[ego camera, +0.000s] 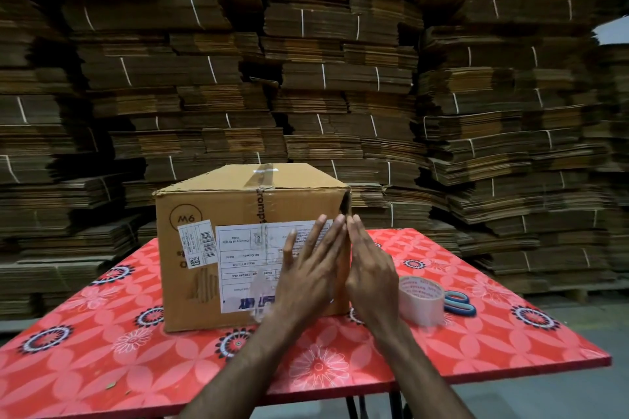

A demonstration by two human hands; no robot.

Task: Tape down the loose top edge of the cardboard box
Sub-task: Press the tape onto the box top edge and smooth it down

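Head view — red floral table [102, 350], stacked cardboard [340, 61]

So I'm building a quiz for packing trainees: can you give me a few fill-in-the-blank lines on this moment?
1. Both hands press flat against the cardboard box at its ____ vertical corner.
2. The tape roll sits on the table to the ____ of the box.
3. The blue scissors lie just ____ the tape roll.
4. The left hand and right hand are holding ____.

Missing words: right; right; behind; nothing
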